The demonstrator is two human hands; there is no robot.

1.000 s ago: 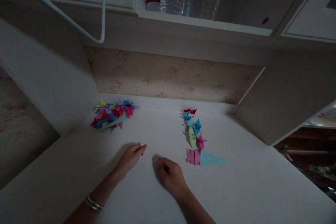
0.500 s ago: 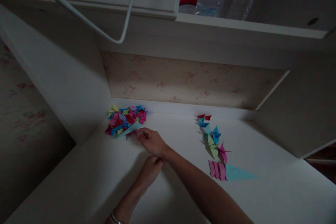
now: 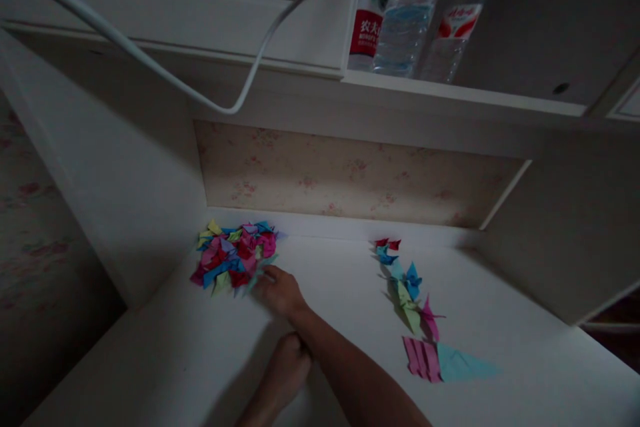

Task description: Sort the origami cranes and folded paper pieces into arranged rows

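While my right hand meets a teal paper piece at the near right edge of the origami pile, fingers bunched, whether gripping I cannot tell through blur, my left hand curled by the right forearm, contents hidden, origami cranes well apart rightward.

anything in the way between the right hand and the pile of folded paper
Nothing visible: the right hand is at the right side of the pile, by a teal piece; the left hand is nearer the viewer.
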